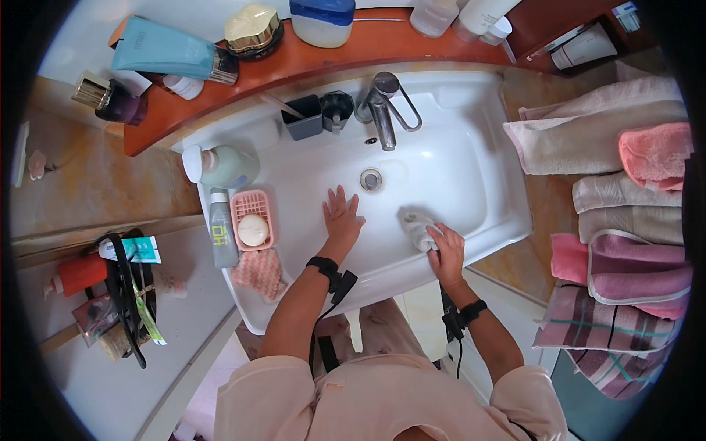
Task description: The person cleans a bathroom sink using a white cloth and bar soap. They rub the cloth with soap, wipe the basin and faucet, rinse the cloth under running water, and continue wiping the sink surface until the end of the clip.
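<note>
A white sink (471, 176) fills the middle of the head view. My left hand (342, 219) lies flat on the left part of the basin, fingers spread, with nothing in it. A crumpled white cloth (416, 228) rests against the basin's right front part. My right hand (447, 251) grips that cloth, its fingers bent over the near end. Between and beyond the hands is the round drain (371, 180). The grey metal faucet (384, 117) stands behind it, and I see no water running from it.
Left on the sink's ledge are a pump bottle (226, 166), a grey bottle (221, 231), a pink soap dish (269, 220) with soap and a checked cloth (259, 272). Dark cups (303, 121) stand beside the faucet. Towels (625, 272) hang at right; cosmetics line the red shelf (294, 65).
</note>
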